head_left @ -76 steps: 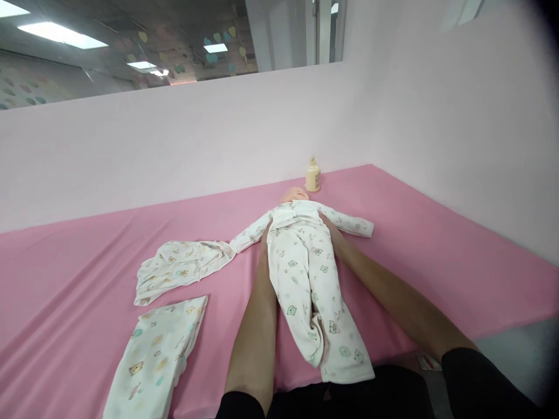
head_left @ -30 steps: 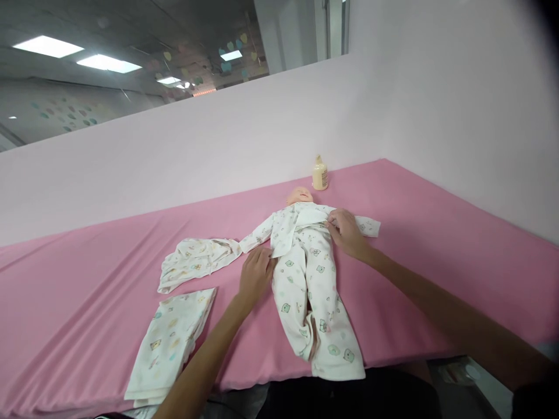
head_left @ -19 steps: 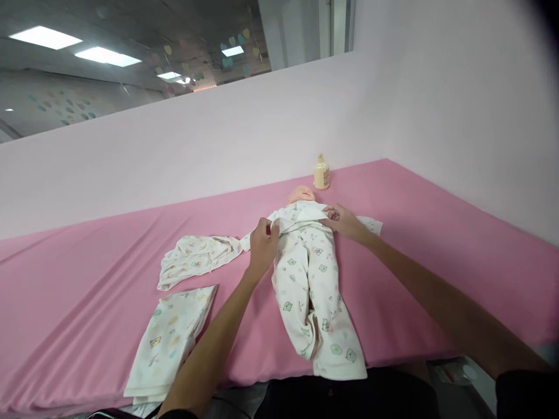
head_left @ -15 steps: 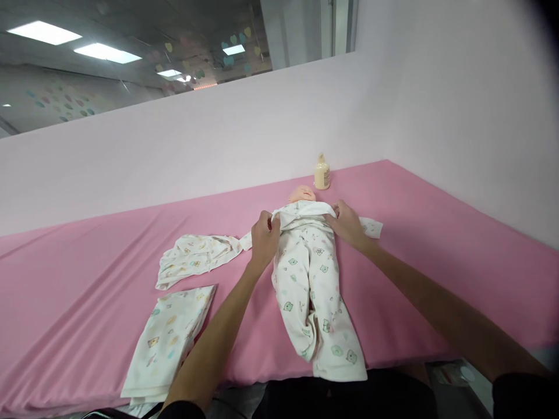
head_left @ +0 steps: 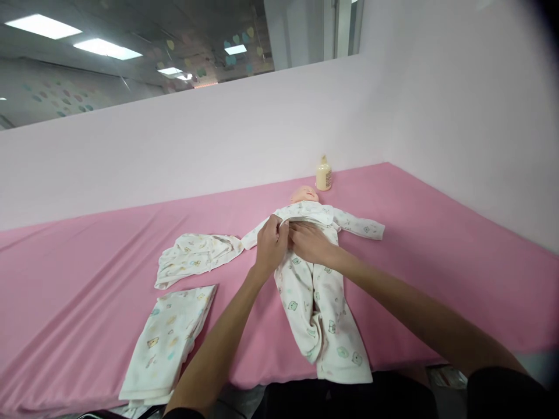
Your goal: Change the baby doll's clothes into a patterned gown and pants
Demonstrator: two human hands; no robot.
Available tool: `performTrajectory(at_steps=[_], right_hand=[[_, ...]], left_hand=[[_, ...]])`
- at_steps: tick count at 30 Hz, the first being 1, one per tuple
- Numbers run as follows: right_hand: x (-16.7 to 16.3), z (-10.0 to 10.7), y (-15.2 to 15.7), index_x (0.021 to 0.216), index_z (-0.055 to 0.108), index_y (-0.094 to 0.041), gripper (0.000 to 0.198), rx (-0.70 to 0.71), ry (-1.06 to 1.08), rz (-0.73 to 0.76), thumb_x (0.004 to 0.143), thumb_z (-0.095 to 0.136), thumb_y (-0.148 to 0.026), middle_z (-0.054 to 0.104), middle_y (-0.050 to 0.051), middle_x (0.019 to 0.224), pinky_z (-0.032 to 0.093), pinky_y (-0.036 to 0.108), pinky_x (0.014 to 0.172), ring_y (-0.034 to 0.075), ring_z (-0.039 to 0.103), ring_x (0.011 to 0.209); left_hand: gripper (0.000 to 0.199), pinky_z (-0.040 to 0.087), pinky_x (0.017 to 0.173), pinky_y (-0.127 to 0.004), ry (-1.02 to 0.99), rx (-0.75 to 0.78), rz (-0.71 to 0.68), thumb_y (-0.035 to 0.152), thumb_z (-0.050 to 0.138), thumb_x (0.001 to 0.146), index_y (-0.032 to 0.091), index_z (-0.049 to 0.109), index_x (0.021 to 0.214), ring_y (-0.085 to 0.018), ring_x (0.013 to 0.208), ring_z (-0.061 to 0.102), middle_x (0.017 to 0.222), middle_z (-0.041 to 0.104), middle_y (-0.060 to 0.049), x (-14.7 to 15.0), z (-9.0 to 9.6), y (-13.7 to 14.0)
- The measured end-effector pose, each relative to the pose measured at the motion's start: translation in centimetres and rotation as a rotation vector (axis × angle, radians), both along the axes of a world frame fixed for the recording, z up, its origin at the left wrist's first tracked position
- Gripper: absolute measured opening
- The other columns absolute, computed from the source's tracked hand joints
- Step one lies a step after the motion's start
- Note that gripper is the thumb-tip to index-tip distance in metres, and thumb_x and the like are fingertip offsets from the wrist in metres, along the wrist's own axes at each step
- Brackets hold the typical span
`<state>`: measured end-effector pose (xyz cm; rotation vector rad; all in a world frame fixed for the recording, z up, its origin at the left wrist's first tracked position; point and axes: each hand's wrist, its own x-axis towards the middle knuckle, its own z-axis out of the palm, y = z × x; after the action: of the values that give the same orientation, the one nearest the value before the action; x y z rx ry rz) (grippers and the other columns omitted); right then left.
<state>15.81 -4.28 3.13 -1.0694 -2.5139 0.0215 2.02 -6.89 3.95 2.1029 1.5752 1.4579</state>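
A: ok so what's each hand actually on?

B: left hand [head_left: 271,245] has its grip pinched together on the hem of the top [head_left: 311,213]. right hand [head_left: 312,243] is right up against it, back facing up, fingers tucked in at that same hem around the waist of the pants [head_left: 332,308]. fingertips are hidden though, so no clue if that grip is clamped on anything.

A: and the doll [head_left: 304,195]?

B: lying on the pink surface [head_left: 437,262] wearing both. head toward the wall [head_left: 209,128], sleeves spread out to either side, pants running down to the near edge. one leg's kinda bunched up partway down.

A: anything else lying around?

B: yeah, off to the left there's a crumpled garment [head_left: 196,259] with its tip up by the end of the left-side sleeve, and a folded cloth [head_left: 163,343] just below it, nearer the person. then a bottle [head_left: 324,176] standing upright just past the head, close to the wall.
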Motion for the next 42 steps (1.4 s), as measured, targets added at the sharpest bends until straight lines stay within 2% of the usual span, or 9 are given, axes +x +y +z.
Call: performTrajectory(at_steps=[7, 12, 20, 25, 29, 32, 34, 37, 42], right_hand=[[-0.2, 0.2, 1.2, 0.099, 0.072, -0.015, 0.027, -0.113, -0.001, -0.17, 0.093, 0.046, -0.017, 0.074, 0.015, 0.104, 0.047, 0.035, 0.08, 0.028, 0.069, 0.095], [-0.1, -0.8, 2.0, 0.113, 0.069, -0.019, 0.028, -0.078, 0.193, -0.158, 0.092, 0.051, -0.021, 0.071, 0.015, 0.12, 0.046, 0.041, 0.092, 0.033, 0.064, 0.11], [-0.2, -0.9, 1.5, 0.1, 0.068, -0.015, 0.02, -0.122, 0.219, -0.071, 0.091, 0.05, -0.019, 0.071, 0.013, 0.111, 0.048, 0.038, 0.092, 0.029, 0.064, 0.105], [1.6, -1.3, -2.3, 0.108, 0.065, -0.013, 0.025, -0.026, 0.194, -0.005, 0.096, 0.043, -0.014, 0.067, 0.015, 0.116, 0.043, 0.044, 0.104, 0.027, 0.059, 0.116], [4.5, -2.1, -8.3, 0.12, 0.061, -0.019, 0.026, 0.039, 0.263, 0.113, 0.101, 0.044, -0.022, 0.059, 0.013, 0.134, 0.044, 0.049, 0.107, 0.027, 0.049, 0.131], [6.2, -2.6, -12.5, 0.113, 0.063, -0.02, 0.02, -0.007, 0.218, 0.184, 0.097, 0.05, -0.017, 0.062, 0.01, 0.124, 0.044, 0.047, 0.106, 0.026, 0.049, 0.127], [6.7, -2.9, -14.3, 0.107, 0.064, -0.02, 0.017, -0.067, 0.186, 0.19, 0.096, 0.052, -0.015, 0.064, 0.008, 0.112, 0.046, 0.043, 0.101, 0.025, 0.053, 0.118], [6.5, -3.1, -15.3, 0.097, 0.065, -0.02, 0.012, -0.079, 0.136, 0.149, 0.095, 0.054, -0.015, 0.064, 0.006, 0.098, 0.047, 0.041, 0.092, 0.023, 0.054, 0.105], [5.4, -3.1, -14.8, 0.077, 0.061, -0.02, 0.012, 0.066, -0.03, 0.133, 0.088, 0.062, -0.015, 0.06, 0.006, 0.084, 0.044, 0.042, 0.081, 0.024, 0.05, 0.09]], left_hand=[[0.027, 0.031, 0.062, -0.026, 0.023, -0.091, -0.094, 0.035, 0.041, 0.1, 0.021, 0.034, 0.078, -0.012, 0.062, 0.039, 0.067, 0.042, 0.003, -0.3, -0.4, -1.4], [0.031, 0.032, 0.062, -0.025, 0.026, -0.131, -0.117, 0.038, 0.041, 0.1, 0.02, 0.033, 0.076, -0.012, 0.063, 0.038, 0.068, 0.041, 0.003, -0.2, -0.6, -2.1], [0.035, 0.031, 0.06, -0.027, 0.13, -0.249, -0.144, 0.041, 0.043, 0.101, 0.02, 0.035, 0.075, -0.012, 0.062, 0.039, 0.067, 0.043, 0.003, -0.3, -0.4, -2.6], [0.024, 0.042, 0.074, -0.029, 0.253, -0.322, -0.108, 0.042, 0.044, 0.101, 0.02, 0.049, 0.091, -0.016, 0.082, 0.054, 0.09, 0.058, -0.002, -2.1, -0.7, -5.1], [0.033, 0.05, 0.086, -0.033, 0.22, -0.391, 0.005, 0.045, 0.053, 0.097, 0.023, 0.052, 0.121, -0.021, 0.107, 0.06, 0.118, 0.06, -0.008, -3.5, -1.7, -10.7], [0.043, 0.055, 0.088, -0.033, 0.306, -0.504, -0.176, 0.044, 0.063, 0.092, 0.029, 0.051, 0.131, -0.021, 0.111, 0.063, 0.125, 0.062, -0.006, -3.7, -3.0, -15.4], [0.046, 0.055, 0.094, -0.034, 0.341, -0.471, -0.237, 0.039, 0.064, 0.092, 0.031, 0.05, 0.135, -0.022, 0.117, 0.062, 0.129, 0.062, -0.006, -3.5, -3.9, -17.7], [0.043, 0.057, 0.092, -0.036, 0.32, -0.425, -0.238, 0.028, 0.061, 0.093, 0.031, 0.048, 0.134, -0.021, 0.112, 0.065, 0.126, 0.063, -0.008, -3.0, -4.9, -19.5], [0.043, 0.058, 0.086, -0.033, 0.284, -0.377, -0.252, 0.013, 0.055, 0.088, 0.029, 0.046, 0.127, -0.018, 0.101, 0.065, 0.114, 0.064, -0.005, -2.6, -5.9, -19.9]])
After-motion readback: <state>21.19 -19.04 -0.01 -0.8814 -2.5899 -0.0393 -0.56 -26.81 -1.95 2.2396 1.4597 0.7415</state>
